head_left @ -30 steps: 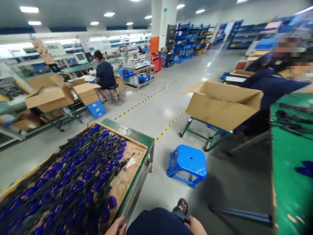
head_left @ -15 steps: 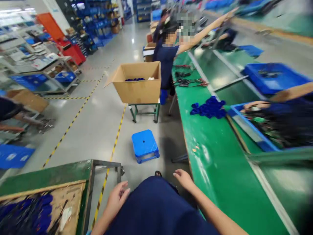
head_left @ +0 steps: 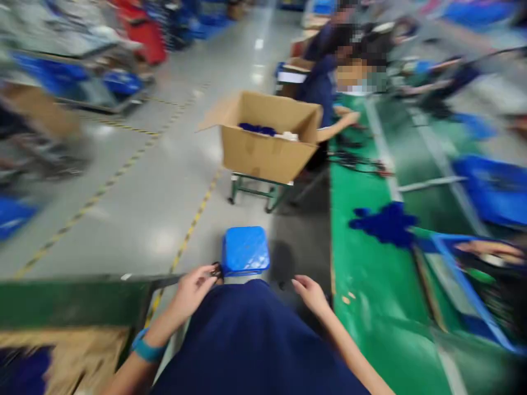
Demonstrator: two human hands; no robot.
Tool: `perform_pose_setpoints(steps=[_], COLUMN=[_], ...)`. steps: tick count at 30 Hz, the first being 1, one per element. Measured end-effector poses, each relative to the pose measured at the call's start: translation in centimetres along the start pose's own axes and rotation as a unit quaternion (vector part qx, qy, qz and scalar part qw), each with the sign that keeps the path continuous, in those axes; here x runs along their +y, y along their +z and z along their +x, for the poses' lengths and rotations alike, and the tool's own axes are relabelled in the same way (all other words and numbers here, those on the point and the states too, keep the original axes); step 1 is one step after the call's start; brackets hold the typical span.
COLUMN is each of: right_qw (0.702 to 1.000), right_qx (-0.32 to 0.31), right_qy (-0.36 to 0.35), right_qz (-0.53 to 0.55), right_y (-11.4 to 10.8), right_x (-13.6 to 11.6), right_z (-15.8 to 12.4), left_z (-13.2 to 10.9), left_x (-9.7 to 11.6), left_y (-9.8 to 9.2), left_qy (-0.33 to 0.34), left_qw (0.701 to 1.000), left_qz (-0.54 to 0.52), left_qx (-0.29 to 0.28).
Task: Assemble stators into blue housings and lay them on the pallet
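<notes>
My left hand (head_left: 194, 291) hangs beside my navy clothing (head_left: 255, 334), near the corner of a metal-framed cart (head_left: 135, 293). Its fingers are loosely bent and apart, with nothing seen in them. On the other side, my right hand (head_left: 312, 297) hovers by the edge of the green-topped workbench (head_left: 366, 307), thumb and fingers apart and holding nothing. Ahead of my body a blue plastic stool (head_left: 246, 249) stands on the floor. A blue band (head_left: 147, 346) circles my left wrist.
A cardboard box (head_left: 263, 151) with dark blue items rests on a green stand (head_left: 255, 191). A blue pile (head_left: 387, 224) lies on the workbench. Co-workers (head_left: 319, 82) sit beyond; another person's hand (head_left: 492, 249) reaches into a blue tray (head_left: 461, 291). Yellow-black tape (head_left: 201, 206) marks the floor.
The view has shifted, and the stool and box now stand closer to me. The far co-worker's raised arm has come down to the bench. Both my hands stay without anything in them.
</notes>
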State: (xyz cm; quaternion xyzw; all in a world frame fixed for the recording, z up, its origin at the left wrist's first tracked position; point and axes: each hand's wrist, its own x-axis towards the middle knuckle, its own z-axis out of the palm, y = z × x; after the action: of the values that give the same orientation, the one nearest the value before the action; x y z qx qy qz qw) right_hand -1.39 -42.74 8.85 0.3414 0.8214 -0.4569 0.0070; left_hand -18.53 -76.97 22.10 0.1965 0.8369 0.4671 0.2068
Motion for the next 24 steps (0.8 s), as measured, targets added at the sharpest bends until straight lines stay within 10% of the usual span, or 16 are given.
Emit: perform_pose_setpoints(steps=[4,9,16,24], right_qw=[0.997,0.983,0.91,0.929], right_qx=[0.07,0.166,0.356,0.275], right_qy=[0.042,0.072,0.201,0.149], right_qz=[0.006,0.013,-0.073,-0.196], right_y=[-2.9,-4.3,-9.4,-10.3], right_x=[-1.1,0.5,9.9,18.1], right_z=[1.3,3.2,2.6,2.4], left_z=[9.1,18.5,25.2,24.8], left_x=[-0.7,3.0,14.7,23.0], left_y=[-4.2,-2.2,10.2,26.1], left_qy=[0.019,0.092,0.116,0.187], left_qw=[0.999,0.992,0.968,0.896], left_qz=[0.019,0.064,0.066,0.169], left_qx=[-0.038,-0.05,-0.212,-0.365])
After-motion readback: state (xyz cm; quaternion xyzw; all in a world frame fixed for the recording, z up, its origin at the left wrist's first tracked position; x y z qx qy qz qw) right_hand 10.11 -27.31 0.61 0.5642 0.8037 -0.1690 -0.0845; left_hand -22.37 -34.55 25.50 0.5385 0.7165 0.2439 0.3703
